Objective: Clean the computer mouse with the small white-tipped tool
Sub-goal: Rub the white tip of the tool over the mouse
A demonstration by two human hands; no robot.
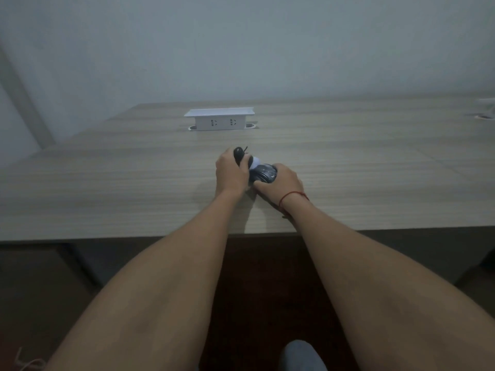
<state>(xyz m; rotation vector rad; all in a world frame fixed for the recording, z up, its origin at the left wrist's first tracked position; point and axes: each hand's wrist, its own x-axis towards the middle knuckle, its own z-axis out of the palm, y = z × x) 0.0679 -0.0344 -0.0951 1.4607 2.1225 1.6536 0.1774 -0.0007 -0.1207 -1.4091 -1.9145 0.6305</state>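
A dark computer mouse (264,174) rests on the wooden table (134,188), near the middle. My right hand (281,183) grips it from the right side, thumb along its near edge. My left hand (231,174) is closed around a small tool with a black handle (237,154) and a white tip (255,162). The white tip touches the mouse's far left end. A thin black loop sticks up from the handle's top. Most of the handle is hidden inside my fist.
A white pop-up socket box (219,119) stands on the table behind my hands. A pale object (486,109) sits at the far right edge. The table's near edge runs across below my wrists. A red string circles my right wrist.
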